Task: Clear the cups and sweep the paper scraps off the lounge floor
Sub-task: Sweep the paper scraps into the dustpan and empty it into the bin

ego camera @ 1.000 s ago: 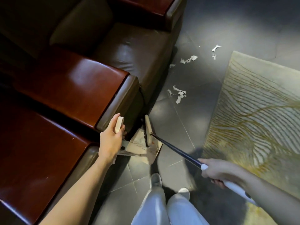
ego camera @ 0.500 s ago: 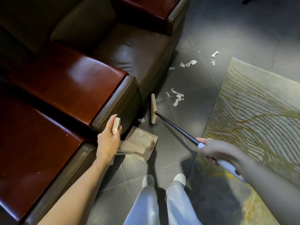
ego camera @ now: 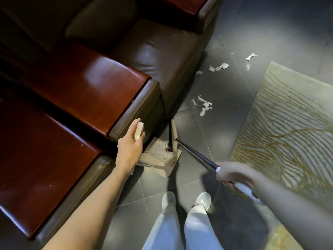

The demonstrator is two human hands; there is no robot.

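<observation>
My left hand (ego camera: 130,148) grips the beige top of the dustpan handle (ego camera: 139,131). The beige dustpan (ego camera: 159,159) rests on the dark tiles beside the sofa and holds scraps. My right hand (ego camera: 232,174) holds the broom's black-and-white pole (ego camera: 196,156). The broom head (ego camera: 173,136) stands at the dustpan's mouth, bristles touching the pan. White paper scraps (ego camera: 203,105) lie on the floor just beyond the broom. More scraps (ego camera: 219,67) lie farther off, and a few (ego camera: 250,57) sit near the rug's corner.
Brown leather armchairs with glossy reddish wooden armrests (ego camera: 93,91) fill the left side. A pale rug with gold lines (ego camera: 292,127) covers the floor on the right. My white shoes (ego camera: 186,200) stand on the tiles behind the dustpan.
The broom head came back from farther out on the floor to the dustpan's mouth. A small scrap that lay beside the pan is no longer on the tiles. My left hand stayed on the handle.
</observation>
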